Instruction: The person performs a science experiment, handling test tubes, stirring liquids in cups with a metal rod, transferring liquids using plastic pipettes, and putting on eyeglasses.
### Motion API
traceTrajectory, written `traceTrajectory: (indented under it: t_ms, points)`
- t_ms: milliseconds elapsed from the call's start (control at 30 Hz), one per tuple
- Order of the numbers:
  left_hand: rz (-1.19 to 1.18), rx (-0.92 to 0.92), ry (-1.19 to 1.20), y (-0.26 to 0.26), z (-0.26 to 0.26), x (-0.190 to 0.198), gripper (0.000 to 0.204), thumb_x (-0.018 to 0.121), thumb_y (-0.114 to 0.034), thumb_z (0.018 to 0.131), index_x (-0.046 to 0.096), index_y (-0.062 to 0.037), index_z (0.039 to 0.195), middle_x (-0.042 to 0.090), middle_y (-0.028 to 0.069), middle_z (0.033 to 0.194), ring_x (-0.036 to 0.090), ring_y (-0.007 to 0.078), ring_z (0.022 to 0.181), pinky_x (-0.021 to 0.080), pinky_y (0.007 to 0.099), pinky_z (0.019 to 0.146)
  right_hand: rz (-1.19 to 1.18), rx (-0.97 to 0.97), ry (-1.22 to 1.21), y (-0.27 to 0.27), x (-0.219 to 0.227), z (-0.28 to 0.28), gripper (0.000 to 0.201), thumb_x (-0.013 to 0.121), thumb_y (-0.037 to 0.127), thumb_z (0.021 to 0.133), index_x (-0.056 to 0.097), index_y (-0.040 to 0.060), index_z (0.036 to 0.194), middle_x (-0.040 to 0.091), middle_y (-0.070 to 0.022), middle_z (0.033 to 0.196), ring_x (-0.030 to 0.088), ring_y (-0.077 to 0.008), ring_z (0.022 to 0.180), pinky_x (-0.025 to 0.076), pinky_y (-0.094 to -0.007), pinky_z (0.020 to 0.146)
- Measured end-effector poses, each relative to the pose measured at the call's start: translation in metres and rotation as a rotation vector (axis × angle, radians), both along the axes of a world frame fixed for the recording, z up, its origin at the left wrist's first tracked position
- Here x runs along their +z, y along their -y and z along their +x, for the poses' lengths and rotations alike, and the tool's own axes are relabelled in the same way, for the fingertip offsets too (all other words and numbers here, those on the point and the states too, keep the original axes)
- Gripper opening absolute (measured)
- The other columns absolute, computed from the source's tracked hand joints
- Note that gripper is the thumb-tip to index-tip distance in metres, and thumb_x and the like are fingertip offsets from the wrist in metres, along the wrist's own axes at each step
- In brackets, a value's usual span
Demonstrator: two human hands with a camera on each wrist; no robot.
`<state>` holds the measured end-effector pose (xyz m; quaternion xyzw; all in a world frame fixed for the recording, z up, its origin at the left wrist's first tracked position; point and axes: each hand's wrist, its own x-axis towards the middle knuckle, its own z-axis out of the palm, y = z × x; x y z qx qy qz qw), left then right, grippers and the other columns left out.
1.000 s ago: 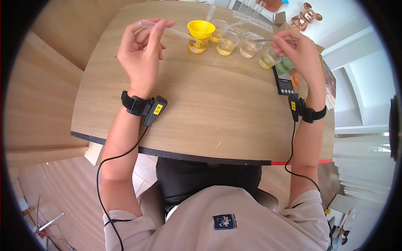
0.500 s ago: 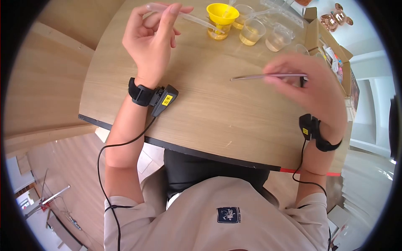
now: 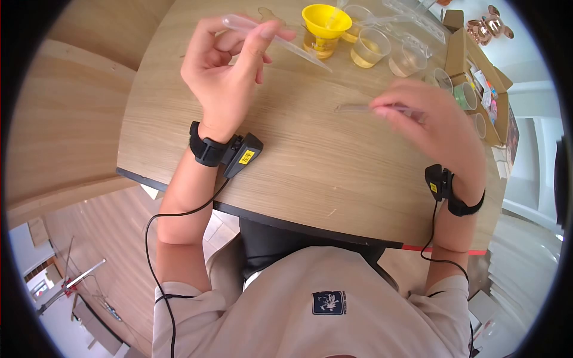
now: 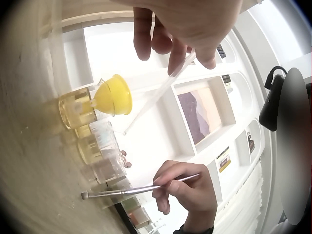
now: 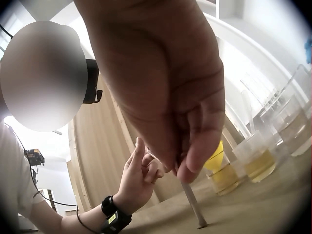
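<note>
My left hand (image 3: 230,65) pinches a clear plastic dropper (image 3: 298,52) between thumb and fingers, its thin tip slanting down to the right. Beyond that tip, a yellow funnel (image 3: 327,19) sits in the mouth of a clear beaker (image 3: 319,48) with yellow liquid. My right hand (image 3: 439,119), blurred in the head view, grips a slim silvery stick (image 4: 131,191) with a short blunt tip, much like a small brush. In the right wrist view the stick points down close over the table. A clear cup (image 3: 370,48) of pale yellow liquid stands beside the beaker.
More cups follow to the right, one with pinkish liquid (image 3: 409,61) and one green (image 3: 465,95). Behind them lies a clear tube rack (image 3: 418,18). An open cardboard box (image 3: 477,65) stands at the right edge. A wet patch (image 3: 271,15) shows behind my left hand.
My right hand has brought the stick from over the cups back toward me, above the bare wood. The dropper stays in my left hand, its tip now apart from the beaker. The head view has shifted.
</note>
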<state>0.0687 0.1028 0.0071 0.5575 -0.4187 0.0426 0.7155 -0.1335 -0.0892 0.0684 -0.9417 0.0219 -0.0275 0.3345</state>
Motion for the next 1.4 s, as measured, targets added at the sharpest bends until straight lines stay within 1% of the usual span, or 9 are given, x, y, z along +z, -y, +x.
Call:
traceTrajectory:
  t_ms: [267,467,633,767,933,1033,1267,1333,1400]
  points:
    - [0.048,-0.047,-0.016,-0.004,-0.003,0.0,0.008,0.062,-0.006,0.1,0.057,0.0004,0.099,0.072,0.0159,0.076,0.063,0.0122,0.055,0.048,0.0249,0.051,0.006,-0.019,0.092,0.006,0.0,-0.001,0.016,0.068,0.017,0.092,0.071,0.003,0.097,0.065,-0.0091,0.081,0.061,-0.0234,0.072,0.048,-0.0321,0.066]
    - [0.145,-0.27,-0.118,0.004,-0.016,0.004,0.008,0.064,-0.003,0.097,0.059,0.0011,0.103,0.076,0.0167,0.09,0.053,0.0064,0.049,0.046,0.0206,0.049,-0.007,-0.055,0.051,0.014,0.022,-0.012,0.018,0.069,0.02,0.092,0.072,0.0027,0.095,0.064,-0.0079,0.077,0.059,-0.0183,0.07,0.047,-0.0306,0.064]
    - [0.226,-0.314,-0.203,0.015,-0.022,0.026,0.021,0.057,-0.01,0.103,0.062,0.0056,0.117,0.075,0.0199,0.099,0.074,0.0218,0.074,0.061,0.032,0.072,-0.096,-0.051,0.23,0.04,0.032,-0.009,0.016,0.071,0.018,0.093,0.071,0.0027,0.098,0.067,-0.0014,0.085,0.063,-0.0088,0.072,0.043,-0.0226,0.056]
    - [0.356,-0.263,-0.191,-0.005,-0.049,0.032,0.031,0.051,-0.017,0.107,0.057,0.0075,0.124,0.073,0.0192,0.091,0.074,0.0251,0.091,0.062,0.0381,0.084,-0.145,-0.056,0.141,0.036,0.045,-0.03,0.016,0.07,0.018,0.093,0.069,0.0034,0.101,0.068,-0.0012,0.084,0.061,-0.0082,0.072,0.044,-0.0231,0.056]
    - [0.287,-0.08,-0.349,-0.022,-0.069,0.012,0.033,0.051,-0.021,0.107,0.055,0.008,0.122,0.071,0.0212,0.105,0.074,0.0246,0.091,0.061,0.036,0.086,-0.21,-0.031,0.142,0.019,0.084,-0.065,0.017,0.065,0.014,0.095,0.065,-0.0029,0.089,0.07,-0.0126,0.082,0.069,-0.0199,0.075,0.055,-0.0312,0.069]
    - [0.326,-0.037,-0.342,-0.02,-0.065,0.005,0.034,0.053,-0.022,0.106,0.055,0.008,0.121,0.071,0.0212,0.104,0.074,0.0236,0.091,0.061,0.0352,0.086,-0.278,-0.072,0.143,0.016,0.088,-0.063,0.019,0.065,0.017,0.091,0.065,-0.0021,0.087,0.069,-0.0133,0.082,0.068,-0.024,0.075,0.054,-0.0345,0.07]
    - [0.42,-0.03,-0.349,-0.01,-0.062,0.001,0.034,0.056,-0.023,0.105,0.055,0.0071,0.12,0.071,0.0207,0.104,0.073,0.0234,0.094,0.06,0.0361,0.09,-0.334,-0.13,0.08,0.008,0.102,-0.08,0.021,0.062,0.021,0.092,0.064,0.0012,0.087,0.064,-0.0121,0.08,0.064,-0.0258,0.074,0.052,-0.0367,0.069]
    - [0.458,-0.037,-0.336,-0.01,-0.072,0.007,0.034,0.056,-0.024,0.105,0.056,0.0068,0.119,0.071,0.0197,0.104,0.073,0.0233,0.095,0.06,0.0368,0.091,-0.441,-0.329,-0.055,-0.01,0.111,-0.086,0.021,0.061,0.022,0.093,0.063,0.0026,0.086,0.062,-0.0118,0.079,0.062,-0.0264,0.074,0.051,-0.0376,0.069]
    - [0.462,-0.037,-0.294,-0.01,-0.075,0.009,0.034,0.056,-0.024,0.105,0.057,0.0071,0.119,0.071,0.0193,0.105,0.073,0.0229,0.094,0.06,0.0368,0.09,-0.424,-0.3,-0.012,-0.007,0.107,-0.098,0.021,0.061,0.022,0.093,0.062,0.0028,0.086,0.062,-0.0116,0.079,0.062,-0.0263,0.074,0.051,-0.0377,0.068]
